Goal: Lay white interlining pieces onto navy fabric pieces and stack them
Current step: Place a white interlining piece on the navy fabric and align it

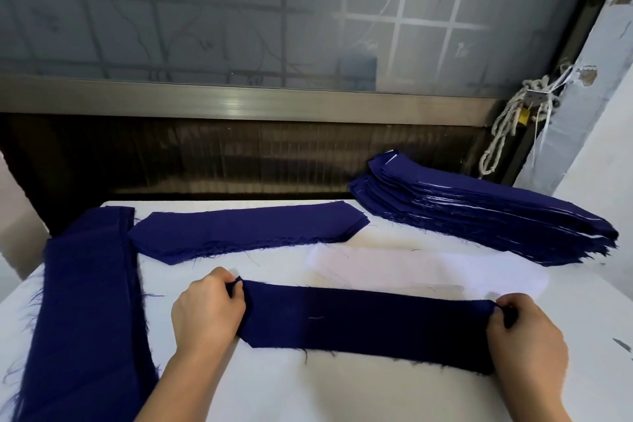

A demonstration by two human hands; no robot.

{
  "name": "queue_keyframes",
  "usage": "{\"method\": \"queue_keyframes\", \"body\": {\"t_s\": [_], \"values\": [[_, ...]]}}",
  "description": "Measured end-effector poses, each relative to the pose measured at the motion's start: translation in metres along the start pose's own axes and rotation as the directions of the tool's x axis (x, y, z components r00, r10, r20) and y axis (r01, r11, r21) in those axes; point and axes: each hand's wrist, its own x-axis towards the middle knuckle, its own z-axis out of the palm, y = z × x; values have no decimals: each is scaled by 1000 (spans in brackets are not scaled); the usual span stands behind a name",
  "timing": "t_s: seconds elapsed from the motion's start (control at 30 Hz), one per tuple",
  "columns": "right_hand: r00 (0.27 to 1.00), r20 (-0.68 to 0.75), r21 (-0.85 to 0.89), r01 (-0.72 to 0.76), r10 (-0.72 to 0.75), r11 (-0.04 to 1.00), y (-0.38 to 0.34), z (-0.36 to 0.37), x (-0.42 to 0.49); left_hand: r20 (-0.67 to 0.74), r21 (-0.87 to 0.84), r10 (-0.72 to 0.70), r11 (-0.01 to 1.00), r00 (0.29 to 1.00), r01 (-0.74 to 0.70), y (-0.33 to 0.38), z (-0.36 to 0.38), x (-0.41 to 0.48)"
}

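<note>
With the left hand [207, 310] and right hand [524, 336] pinching the ends of the navy piece [366, 325] at lower centre, uneven tension risks skewing it off the white interlining [428, 271].

One wide-angle camera rides on my head and looks forward and down across the table [274, 384], near enough that its white top fills the lower half; the frosted window [205, 10] behind fills the upper half.

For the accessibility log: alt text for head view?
Left hand and right hand pinch opposite ends of a navy fabric piece on a white table. White interlining lies just behind it; a tall layered stack sits far right.
</note>
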Motion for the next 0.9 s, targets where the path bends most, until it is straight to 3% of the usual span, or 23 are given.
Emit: {"method": "queue_keyframes", "body": {"t_s": [0.23, 0.4, 0.53, 0.67, 0.73, 0.9], "values": [[999, 21, -43, 24, -24, 999, 2, 3, -2, 45, 67, -12, 998, 999, 9, 2, 3, -2], [999, -28, -94, -37, 35, 995, 1, 1, 1, -24, 27, -27, 999, 999, 27, 2, -2, 0], [991, -37, -236, -132, 126, 963, 0, 1, 1, -50, 172, -11, 985, 999, 19, -1, -3, -1], [993, 49, -357, -86, 111, 930, 1, 4, 3, 28, 286, -8, 958, 1000, 0, 5, 1, -4], [994, 83, -320, -41, 71, 947, 1, 4, 5, 53, 281, 21, 959, 998, -36, 8, 5, -6], [986, 164, -11, -23, 25, 1000, -1, 1, 5, 60, 172, 75, 981, 995, -84, 11, 6, -7]]}}
